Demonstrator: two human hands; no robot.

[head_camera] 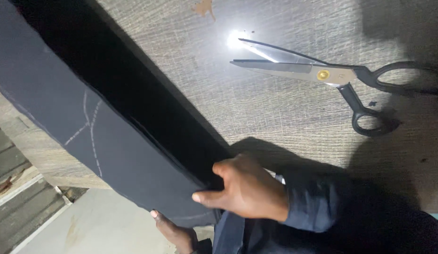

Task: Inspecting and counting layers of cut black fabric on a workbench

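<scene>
The head view looks down on a long strip of dark navy cloth [110, 136] that runs from the upper left corner down toward the bottom centre. It lies partly on the table [275, 117] and partly past its edge, hanging over the floor [96, 226]. The cloth is folded into layers, with a black shadowed band along its upper side. Its flat face carries faint white chalk lines [89, 127]: 2 curved strokes running lengthwise and 1 shorter stroke branching off to the left.

The right hand [247, 188] rests on the lower end of the cloth, thumb and fingers pinched on the edge of the top layer. Its sleeve [313, 197] is dark blue. The left hand [174, 230] sits under the same end of the cloth, below the table edge; only a few fingers show, pressed against the underside, and I cannot tell whether it is closed on the cloth.

A pair of scissors [322, 75] with black handles and a brass pivot lies on the grey wood-grain table at upper right, blades parted and pointing left, well apart from both hands. A bright glare spot sits at the blade tips.
</scene>
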